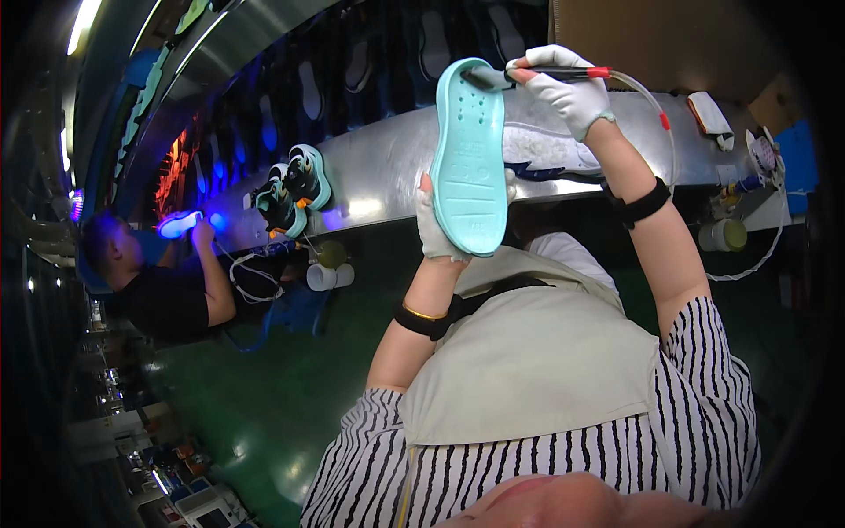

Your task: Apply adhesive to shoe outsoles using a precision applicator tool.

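A light turquoise shoe sole (469,158) is held up on end above the metal bench, with small holes near its top and grooves lower down. My left hand (438,224), in a white fingerless glove, is closed around its lower part from behind; the palm and some fingers are hidden by the sole. In my right hand (568,99), gloved the same way, is a brush (487,77) with a dark handle. Its bristles touch the inside of the sole's upper end. A thin tube (656,104) with red bands runs from the brush handle. Behind the sole lies a white textured shoe piece (546,150) with dark trim.
The metal bench (374,180) carries a pair of dark sneakers (292,185) on the left and a folded cloth (710,119) on the right. Shoe parts (310,90) line the back. At far left a co-worker (167,282) holds a shoe part glowing blue. Containers (723,235) hang along the front edge.
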The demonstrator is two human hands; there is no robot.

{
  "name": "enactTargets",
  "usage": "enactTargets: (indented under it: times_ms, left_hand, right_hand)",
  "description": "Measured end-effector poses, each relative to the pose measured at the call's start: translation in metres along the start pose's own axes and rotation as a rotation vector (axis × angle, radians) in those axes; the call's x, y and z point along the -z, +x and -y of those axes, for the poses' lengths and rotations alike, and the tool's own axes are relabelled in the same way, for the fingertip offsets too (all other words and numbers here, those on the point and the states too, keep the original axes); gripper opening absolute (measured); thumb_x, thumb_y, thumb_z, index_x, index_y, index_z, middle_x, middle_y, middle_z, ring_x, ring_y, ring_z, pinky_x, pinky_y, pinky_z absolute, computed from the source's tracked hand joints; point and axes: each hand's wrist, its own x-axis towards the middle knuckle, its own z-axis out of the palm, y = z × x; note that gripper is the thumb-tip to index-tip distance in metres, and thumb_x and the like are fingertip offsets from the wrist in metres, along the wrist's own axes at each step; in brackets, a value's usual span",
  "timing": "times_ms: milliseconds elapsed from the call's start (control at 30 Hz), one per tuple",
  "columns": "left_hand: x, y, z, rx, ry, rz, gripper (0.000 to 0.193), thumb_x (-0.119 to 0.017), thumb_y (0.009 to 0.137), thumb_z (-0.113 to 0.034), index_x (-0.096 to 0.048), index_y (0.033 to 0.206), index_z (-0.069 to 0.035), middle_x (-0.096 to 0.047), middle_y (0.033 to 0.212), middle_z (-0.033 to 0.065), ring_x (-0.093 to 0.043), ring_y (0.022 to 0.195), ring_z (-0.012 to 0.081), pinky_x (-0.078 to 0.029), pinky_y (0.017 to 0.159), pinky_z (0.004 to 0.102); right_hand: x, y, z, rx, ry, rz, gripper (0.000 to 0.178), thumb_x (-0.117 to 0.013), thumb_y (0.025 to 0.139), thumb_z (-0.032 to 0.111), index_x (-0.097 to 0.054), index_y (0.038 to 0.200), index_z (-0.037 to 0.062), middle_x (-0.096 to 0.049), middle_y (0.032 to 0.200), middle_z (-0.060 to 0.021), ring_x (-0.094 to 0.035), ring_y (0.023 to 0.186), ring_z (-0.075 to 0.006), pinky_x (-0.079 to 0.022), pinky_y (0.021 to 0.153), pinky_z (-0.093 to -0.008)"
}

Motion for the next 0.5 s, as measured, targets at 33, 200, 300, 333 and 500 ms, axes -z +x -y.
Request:
enactTargets:
  times_ms: [33, 200, 300, 333, 500]
  left_hand:
    - [0.001, -0.001, 0.0, -0.004, 0.001, 0.005, 0.073, -0.037, 0.085, -0.059, -0.036, 0.13, -0.002, -0.052, 0.117, 0.0193, -0.056, 0.101, 0.0338, -0.048, 0.087, 0.0448]
    - [0.005, 0.002, -0.01, -0.039, 0.011, -0.006, 0.069, -0.035, 0.087, -0.057, -0.039, 0.128, -0.001, -0.054, 0.115, 0.0183, -0.058, 0.099, 0.0314, -0.049, 0.086, 0.0423]
    - [0.017, 0.002, -0.016, -0.082, 0.079, -0.186, 0.065, -0.032, 0.089, -0.054, -0.04, 0.128, -0.001, -0.055, 0.115, 0.0177, -0.059, 0.097, 0.0304, -0.049, 0.086, 0.0419]
    - [0.018, 0.002, -0.016, -0.056, 0.107, -0.144, 0.077, -0.04, 0.083, -0.059, -0.035, 0.132, -0.001, -0.048, 0.123, 0.0216, -0.054, 0.105, 0.0371, -0.046, 0.088, 0.0443]
    - [0.013, -0.005, -0.018, -0.017, 0.21, -0.1, 0.074, -0.035, 0.085, -0.059, -0.037, 0.13, 0.001, -0.053, 0.116, 0.0221, -0.057, 0.101, 0.0341, -0.047, 0.087, 0.0394]
  right_hand:
    - [0.001, 0.003, 0.001, 0.019, -0.043, -0.025, 0.012, -0.064, 0.078, -0.003, -0.063, 0.088, 0.0036, -0.064, 0.087, -0.0039, -0.061, 0.082, -0.0124, -0.05, 0.078, -0.0246]
    - [-0.014, -0.05, -0.006, 0.259, -0.139, 0.309, 0.013, -0.065, 0.075, -0.005, -0.058, 0.084, 0.0022, -0.062, 0.095, -0.0063, -0.057, 0.089, -0.0138, -0.046, 0.083, -0.0285]
    - [-0.013, -0.071, 0.009, 0.115, -0.053, 0.477, 0.014, -0.065, 0.073, -0.006, -0.059, 0.081, 0.0038, -0.063, 0.094, -0.0092, -0.059, 0.09, -0.018, -0.046, 0.082, -0.0307]
    - [-0.012, -0.071, 0.01, 0.119, -0.055, 0.388, 0.013, -0.066, 0.074, -0.005, -0.059, 0.081, 0.003, -0.063, 0.094, -0.0104, -0.06, 0.09, -0.0195, -0.046, 0.081, -0.0315]
    - [0.004, -0.039, 0.026, 0.405, -0.31, 0.287, 0.015, -0.064, 0.073, -0.007, -0.058, 0.081, 0.0038, -0.06, 0.093, -0.0096, -0.059, 0.086, -0.0211, -0.047, 0.077, -0.0288]
